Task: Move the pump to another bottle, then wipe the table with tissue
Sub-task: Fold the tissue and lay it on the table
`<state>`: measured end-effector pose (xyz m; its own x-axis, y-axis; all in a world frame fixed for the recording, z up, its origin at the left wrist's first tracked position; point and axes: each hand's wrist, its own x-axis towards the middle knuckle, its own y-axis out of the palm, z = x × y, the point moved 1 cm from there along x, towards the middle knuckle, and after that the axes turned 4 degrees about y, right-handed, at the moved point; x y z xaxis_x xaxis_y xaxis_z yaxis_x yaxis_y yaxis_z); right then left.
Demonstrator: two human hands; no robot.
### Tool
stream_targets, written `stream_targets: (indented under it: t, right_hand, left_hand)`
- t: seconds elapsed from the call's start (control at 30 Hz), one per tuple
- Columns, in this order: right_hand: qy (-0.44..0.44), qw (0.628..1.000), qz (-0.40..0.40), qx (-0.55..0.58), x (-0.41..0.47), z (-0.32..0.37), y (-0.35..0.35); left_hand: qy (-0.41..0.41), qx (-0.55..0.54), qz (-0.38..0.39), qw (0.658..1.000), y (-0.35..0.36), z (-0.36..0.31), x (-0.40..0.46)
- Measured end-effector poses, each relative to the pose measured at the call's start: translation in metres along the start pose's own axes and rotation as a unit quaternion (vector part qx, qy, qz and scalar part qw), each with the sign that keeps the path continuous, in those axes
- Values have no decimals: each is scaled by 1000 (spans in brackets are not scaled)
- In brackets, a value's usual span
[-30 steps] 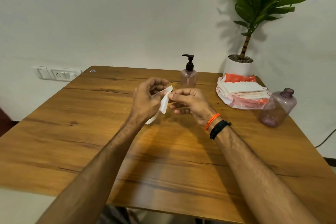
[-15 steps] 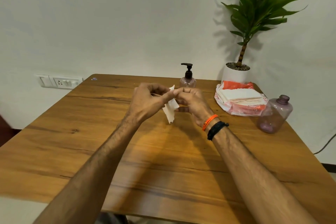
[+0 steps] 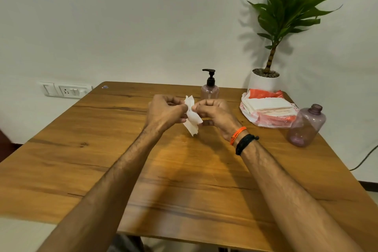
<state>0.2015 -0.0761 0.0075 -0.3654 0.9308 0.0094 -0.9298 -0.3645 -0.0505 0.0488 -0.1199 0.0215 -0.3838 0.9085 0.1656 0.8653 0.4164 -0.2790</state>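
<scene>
Above the middle of the wooden table [image 3: 102,170] I hold a small white tissue [image 3: 191,122] between both hands. My left hand [image 3: 164,113] pinches its left edge and my right hand [image 3: 214,113] pinches its right edge; the lower part of the tissue hangs down between them. Behind my hands, near the far edge, stands a clear purple bottle [image 3: 209,92] with the black pump [image 3: 210,77] screwed on. A second purple bottle [image 3: 306,126] with an open neck and no pump stands at the right side.
An open red-and-white pack of tissues [image 3: 268,110] lies at the far right, just left of the open bottle. A potted plant in a white pot [image 3: 263,82] stands behind the table corner. A wall socket [image 3: 65,90] is at the left.
My hands came together on the tissue and shifted its hold; it hung from my left hand before, and both hands pinch it at its top now. The camera tilted down a little.
</scene>
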Motion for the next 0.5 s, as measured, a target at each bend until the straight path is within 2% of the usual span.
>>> stream_targets:
  t: [0.27,0.4,0.5]
  right_hand:
    - [26,992,-64,110,6,-3,-21]
    - [30,976,-79,201,7,-1,-27]
    - [37,963,-90,252,7,2,-31]
  left_hand:
    - [-29,-78,-61,995,-23,8,10]
    - [-30,-136,-41,989,-22,8,11]
    - [-68,-205,-36,976,-14,7,13]
